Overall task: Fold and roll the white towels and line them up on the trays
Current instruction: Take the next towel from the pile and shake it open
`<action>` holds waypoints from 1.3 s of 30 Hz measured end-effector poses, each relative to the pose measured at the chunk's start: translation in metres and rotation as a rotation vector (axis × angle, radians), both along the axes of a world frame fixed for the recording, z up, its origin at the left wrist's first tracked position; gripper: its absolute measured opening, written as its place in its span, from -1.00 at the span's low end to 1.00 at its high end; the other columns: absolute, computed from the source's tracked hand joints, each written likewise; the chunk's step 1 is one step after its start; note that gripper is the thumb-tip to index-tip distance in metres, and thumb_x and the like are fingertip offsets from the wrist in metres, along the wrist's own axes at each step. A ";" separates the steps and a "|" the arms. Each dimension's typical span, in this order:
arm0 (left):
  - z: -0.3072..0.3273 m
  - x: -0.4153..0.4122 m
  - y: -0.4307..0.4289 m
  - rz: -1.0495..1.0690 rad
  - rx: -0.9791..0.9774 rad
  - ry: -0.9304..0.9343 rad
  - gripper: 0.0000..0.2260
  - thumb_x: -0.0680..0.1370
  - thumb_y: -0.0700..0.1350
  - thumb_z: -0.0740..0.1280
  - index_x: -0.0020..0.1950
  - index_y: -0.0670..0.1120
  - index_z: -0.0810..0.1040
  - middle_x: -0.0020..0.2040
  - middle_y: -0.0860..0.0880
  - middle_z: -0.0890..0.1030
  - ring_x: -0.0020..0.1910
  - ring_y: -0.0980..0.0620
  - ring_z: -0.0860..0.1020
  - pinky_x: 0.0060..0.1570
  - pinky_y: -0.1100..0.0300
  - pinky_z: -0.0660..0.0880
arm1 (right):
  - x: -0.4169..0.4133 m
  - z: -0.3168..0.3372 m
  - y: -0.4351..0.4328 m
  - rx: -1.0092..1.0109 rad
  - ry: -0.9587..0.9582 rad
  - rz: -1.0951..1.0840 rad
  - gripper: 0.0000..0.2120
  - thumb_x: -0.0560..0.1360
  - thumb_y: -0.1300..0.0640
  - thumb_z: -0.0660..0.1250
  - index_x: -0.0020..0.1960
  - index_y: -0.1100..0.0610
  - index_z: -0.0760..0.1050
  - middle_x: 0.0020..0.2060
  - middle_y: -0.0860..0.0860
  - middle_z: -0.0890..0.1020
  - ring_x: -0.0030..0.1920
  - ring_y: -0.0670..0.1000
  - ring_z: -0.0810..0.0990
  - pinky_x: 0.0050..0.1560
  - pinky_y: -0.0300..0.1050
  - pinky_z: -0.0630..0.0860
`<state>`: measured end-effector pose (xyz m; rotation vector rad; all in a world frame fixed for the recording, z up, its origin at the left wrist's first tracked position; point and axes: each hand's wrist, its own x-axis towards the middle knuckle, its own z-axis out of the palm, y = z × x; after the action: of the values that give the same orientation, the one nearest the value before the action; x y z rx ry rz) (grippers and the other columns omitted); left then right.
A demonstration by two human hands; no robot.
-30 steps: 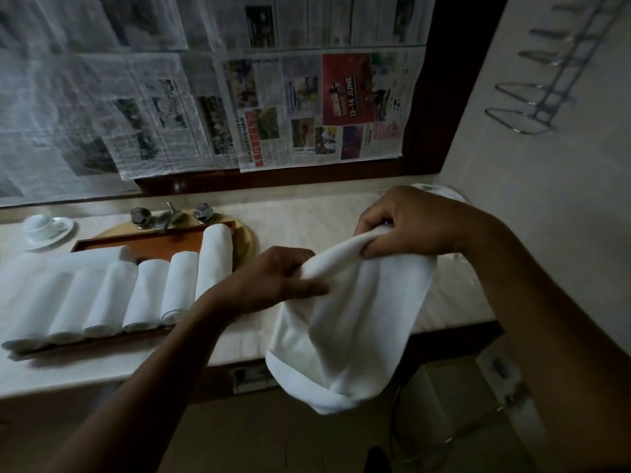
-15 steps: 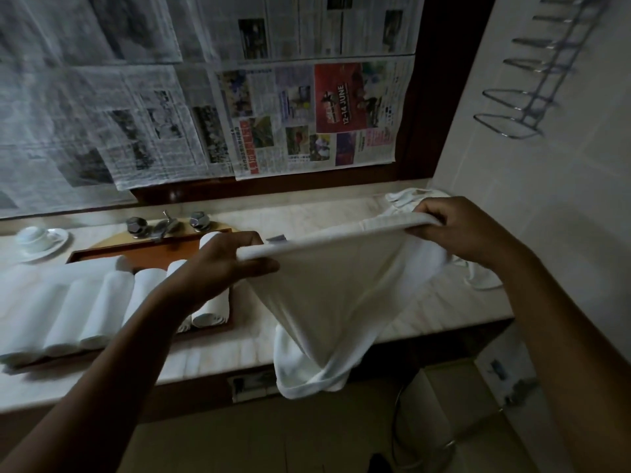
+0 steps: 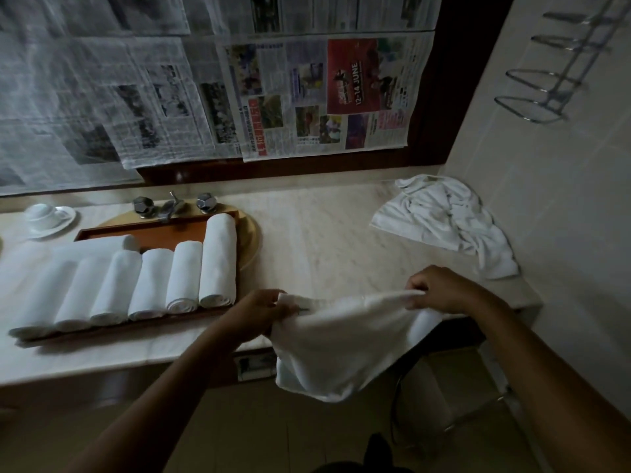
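Observation:
A white towel (image 3: 341, 346) hangs over the counter's front edge, stretched by its top edge between my hands. My left hand (image 3: 254, 315) pinches its left corner and my right hand (image 3: 444, 290) pinches the right end. Several rolled white towels (image 3: 184, 276) lie side by side on a brown wooden tray (image 3: 160, 230) to the left. The tray's near edge is hidden under the rolls. A heap of crumpled white towels (image 3: 447, 216) lies at the counter's far right corner.
The marble counter (image 3: 317, 233) runs along a newspaper-covered window (image 3: 239, 90). A tap with two knobs (image 3: 170, 206) stands behind the tray, which covers a round basin. A white cup on a saucer (image 3: 46, 216) sits far left. A wire rack (image 3: 546, 83) hangs on the right wall.
My hands have spread apart, pulled the towel taut and then lowered it toward the counter's front edge. The view has tilted so the crumpled heap is in sight.

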<state>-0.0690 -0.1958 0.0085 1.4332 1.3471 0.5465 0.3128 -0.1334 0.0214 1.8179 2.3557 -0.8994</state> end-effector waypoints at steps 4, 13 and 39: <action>-0.069 -0.006 -0.015 -0.151 0.017 0.304 -0.73 0.53 0.22 0.40 -0.20 0.04 0.63 -0.29 0.05 0.62 -0.31 0.18 0.56 -0.19 0.09 0.52 | -0.007 -0.048 -0.019 -0.078 -0.052 -0.007 -0.80 0.41 -0.04 0.57 -0.30 -0.18 0.57 -0.28 -0.14 0.65 -0.17 -0.13 0.62 -0.16 -0.19 0.52; -0.059 -0.028 -0.012 0.063 0.195 0.228 -0.80 0.57 0.02 0.47 -0.19 -0.06 0.66 -0.32 -0.03 0.66 -0.34 0.04 0.63 -0.36 0.09 0.53 | -0.004 -0.052 -0.014 -0.001 0.037 -0.134 -0.75 0.36 -0.03 0.63 -0.27 -0.15 0.54 -0.29 -0.15 0.62 -0.22 -0.16 0.58 -0.30 -0.27 0.41; -0.017 -0.033 0.251 0.468 0.281 0.378 -0.92 0.59 -0.09 0.46 -0.04 -0.09 0.68 -0.21 0.02 0.68 -0.23 0.11 0.64 -0.26 0.25 0.49 | -0.011 -0.050 0.264 0.303 0.422 -0.449 -0.95 0.54 0.12 0.48 -0.07 0.09 0.64 -0.26 -0.03 0.72 -0.28 -0.08 0.72 -0.09 0.05 0.71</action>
<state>-0.1022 0.0554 -0.0080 1.4964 1.9961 0.8206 0.3018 0.1305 -0.0289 2.5763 2.4642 -1.1100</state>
